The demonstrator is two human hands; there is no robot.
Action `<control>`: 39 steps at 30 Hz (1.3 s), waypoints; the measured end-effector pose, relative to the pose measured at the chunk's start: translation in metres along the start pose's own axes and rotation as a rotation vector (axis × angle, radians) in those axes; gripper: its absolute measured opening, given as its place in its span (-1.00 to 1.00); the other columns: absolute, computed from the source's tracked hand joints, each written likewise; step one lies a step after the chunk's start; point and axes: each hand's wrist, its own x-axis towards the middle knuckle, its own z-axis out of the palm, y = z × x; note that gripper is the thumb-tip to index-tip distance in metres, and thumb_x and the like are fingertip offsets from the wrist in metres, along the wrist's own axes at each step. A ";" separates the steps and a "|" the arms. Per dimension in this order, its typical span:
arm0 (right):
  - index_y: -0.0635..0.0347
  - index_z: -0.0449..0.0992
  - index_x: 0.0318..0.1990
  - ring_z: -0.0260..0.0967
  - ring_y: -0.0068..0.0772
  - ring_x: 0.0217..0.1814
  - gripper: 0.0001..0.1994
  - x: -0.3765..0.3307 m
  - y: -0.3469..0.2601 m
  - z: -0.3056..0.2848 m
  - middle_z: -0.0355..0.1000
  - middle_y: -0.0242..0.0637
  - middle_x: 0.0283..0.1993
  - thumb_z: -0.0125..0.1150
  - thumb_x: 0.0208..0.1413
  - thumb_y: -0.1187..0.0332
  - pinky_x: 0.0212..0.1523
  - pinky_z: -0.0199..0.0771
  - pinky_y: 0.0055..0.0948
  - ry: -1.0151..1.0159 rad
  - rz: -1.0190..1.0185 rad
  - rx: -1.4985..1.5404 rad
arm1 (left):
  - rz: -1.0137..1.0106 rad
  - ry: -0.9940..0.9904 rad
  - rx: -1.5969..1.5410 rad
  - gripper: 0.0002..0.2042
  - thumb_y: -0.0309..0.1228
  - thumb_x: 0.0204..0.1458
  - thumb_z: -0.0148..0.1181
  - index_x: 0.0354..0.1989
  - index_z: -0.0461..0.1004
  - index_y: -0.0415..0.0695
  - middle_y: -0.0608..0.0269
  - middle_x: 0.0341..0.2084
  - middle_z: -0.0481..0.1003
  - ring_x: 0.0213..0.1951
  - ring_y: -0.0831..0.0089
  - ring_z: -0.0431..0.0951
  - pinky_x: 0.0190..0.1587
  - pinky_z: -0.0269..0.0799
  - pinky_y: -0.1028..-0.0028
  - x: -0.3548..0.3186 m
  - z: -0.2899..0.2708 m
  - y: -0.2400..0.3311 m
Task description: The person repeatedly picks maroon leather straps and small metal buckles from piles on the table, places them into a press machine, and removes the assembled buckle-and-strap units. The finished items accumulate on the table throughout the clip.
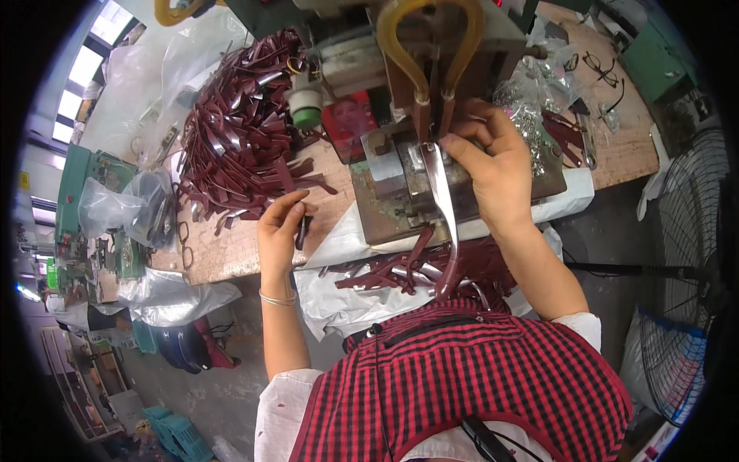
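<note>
My right hand (493, 165) pinches the top end of a long dark red strap (445, 208) with a shiny inner face, holding it against the base of a metal press machine (431, 69). The strap hangs down over the machine's front edge toward my lap. My left hand (283, 231) rests on the wooden bench and holds a short dark strap piece (302, 231) between thumb and fingers. A big heap of dark red straps (246, 131) lies just beyond my left hand.
More straps lie in a white sheet (346, 285) on my lap. Clear bags of small metal fittings (531, 115), spectacles (596, 65) and pliers (570, 138) are on the bench at right. A standing fan (685, 285) is at the far right. Plastic bags (127, 204) sit left.
</note>
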 end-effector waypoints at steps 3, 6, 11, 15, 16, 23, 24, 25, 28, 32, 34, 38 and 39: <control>0.41 0.41 0.14 0.48 -0.59 -0.16 -0.57 -0.004 -0.017 0.016 0.60 -0.30 -0.24 0.33 0.12 0.53 -0.01 0.41 -0.58 -0.033 0.066 0.090 | 0.185 0.083 -0.172 -0.74 -0.48 0.34 0.13 0.13 0.49 -0.32 0.03 0.03 0.62 0.03 0.31 0.66 0.02 0.60 0.42 -0.004 0.014 0.005; 0.41 0.39 0.18 0.48 -0.59 -0.12 -0.55 -0.011 -0.031 0.019 0.59 -0.30 -0.22 0.31 0.13 0.54 0.01 0.42 -0.56 0.008 0.107 0.073 | 0.155 0.515 -0.065 -0.82 -0.46 0.33 0.17 -0.05 0.60 -0.31 0.18 -0.18 0.66 -0.33 0.61 0.59 -0.35 0.44 0.66 -0.019 0.029 0.046; 0.27 0.47 0.24 0.45 -0.23 0.31 -0.55 -0.028 -0.051 -0.023 0.53 -0.14 0.16 0.27 0.16 0.48 0.32 0.35 -0.31 -0.214 -0.085 -0.212 | 1.147 0.299 0.545 -0.80 -0.56 0.12 0.34 -0.08 0.67 -0.20 0.34 -0.46 0.55 -0.45 0.56 0.43 -0.40 0.32 0.56 -0.038 0.081 0.108; 0.14 0.68 -0.12 0.22 0.10 0.46 -0.74 -0.008 0.025 -0.096 0.48 -0.04 0.23 0.41 0.00 0.34 0.27 0.38 0.04 0.229 -0.285 -1.419 | 1.346 -0.046 0.618 -0.64 -0.43 -0.06 0.52 -0.05 0.67 -0.16 0.36 -0.49 0.53 -0.54 0.51 0.41 -0.51 0.29 0.47 -0.045 0.131 0.123; 0.14 0.68 -0.14 0.23 0.09 0.45 -0.76 -0.007 0.038 -0.105 0.49 -0.05 0.21 0.41 0.00 0.35 0.26 0.39 0.03 0.218 -0.317 -1.404 | 1.364 -0.086 0.586 -0.61 -0.40 -0.10 0.55 -0.05 0.66 -0.16 0.35 -0.49 0.52 -0.58 0.50 0.40 -0.55 0.27 0.46 -0.039 0.141 0.117; 0.22 0.63 -0.33 0.46 0.06 0.16 -0.87 0.015 0.045 -0.118 0.58 -0.07 -0.07 0.42 -0.02 0.39 0.19 0.42 -0.09 0.280 -0.498 -1.183 | 1.323 -0.054 0.536 -0.64 -0.49 -0.10 0.50 -0.07 0.64 -0.24 0.32 -0.55 0.50 -0.61 0.42 0.47 -0.58 0.33 0.45 -0.020 0.164 0.091; 0.22 0.63 -0.34 0.47 0.03 0.13 -0.87 0.020 0.038 -0.117 0.58 -0.09 -0.10 0.42 -0.01 0.39 0.17 0.43 -0.10 0.304 -0.462 -1.140 | 1.319 -0.062 0.524 -0.64 -0.50 -0.10 0.50 -0.07 0.64 -0.24 0.32 -0.55 0.50 -0.61 0.42 0.47 -0.58 0.33 0.45 -0.020 0.165 0.091; 0.22 0.63 -0.34 0.48 0.01 0.09 -0.87 0.025 0.032 -0.116 0.59 -0.11 -0.13 0.41 0.00 0.38 0.15 0.43 -0.12 0.323 -0.422 -1.099 | 1.316 -0.063 0.565 -0.63 -0.48 -0.08 0.52 -0.06 0.63 -0.26 0.34 -0.56 0.49 -0.62 0.45 0.45 -0.60 0.32 0.45 -0.028 0.165 0.096; 0.24 0.61 -0.31 0.50 0.00 -0.04 -0.85 0.032 0.026 -0.113 0.59 -0.13 -0.22 0.35 0.10 0.34 0.05 0.43 -0.18 0.384 -0.369 -0.975 | 1.271 -0.014 0.569 -0.69 -0.44 -0.05 0.56 -0.11 0.65 -0.14 0.33 -0.64 0.45 -0.64 0.39 0.43 -0.60 0.28 0.39 -0.037 0.169 0.099; 0.28 0.57 -0.25 0.46 -0.24 -0.29 -0.81 0.033 0.044 -0.127 0.51 -0.19 -0.38 0.28 0.17 0.31 -0.15 0.42 -0.34 0.445 -0.273 -0.806 | 1.283 -0.035 0.536 -0.69 -0.41 -0.06 0.56 -0.12 0.64 -0.12 0.35 -0.64 0.45 -0.64 0.39 0.43 -0.59 0.28 0.40 -0.030 0.164 0.096; 0.29 0.57 -0.25 0.40 -0.43 -0.40 -0.81 0.028 0.046 -0.129 0.45 -0.25 -0.47 0.28 0.18 0.31 -0.24 0.41 -0.42 0.430 -0.160 -0.789 | 1.304 -0.049 0.550 -0.68 -0.41 -0.07 0.56 -0.12 0.63 -0.11 0.36 -0.63 0.45 -0.64 0.40 0.43 -0.59 0.28 0.40 -0.024 0.162 0.095; 0.29 0.63 -0.22 0.41 -0.65 -0.35 -0.84 0.022 0.038 -0.118 0.55 -0.39 -0.41 0.32 0.17 0.37 -0.22 0.42 -0.56 0.333 -0.126 -0.731 | 1.327 -0.036 0.469 -0.68 -0.44 -0.09 0.55 -0.13 0.63 -0.12 0.38 -0.62 0.47 -0.65 0.41 0.41 -0.60 0.24 0.42 -0.023 0.164 0.094; 0.30 0.64 -0.20 0.43 -0.66 -0.32 -0.84 0.023 0.040 -0.116 0.58 -0.41 -0.37 0.34 0.15 0.39 -0.21 0.43 -0.57 0.312 -0.155 -0.698 | 1.338 -0.038 0.447 -0.67 -0.46 -0.10 0.55 -0.12 0.63 -0.15 0.38 -0.62 0.46 -0.65 0.41 0.40 -0.61 0.23 0.41 -0.022 0.163 0.094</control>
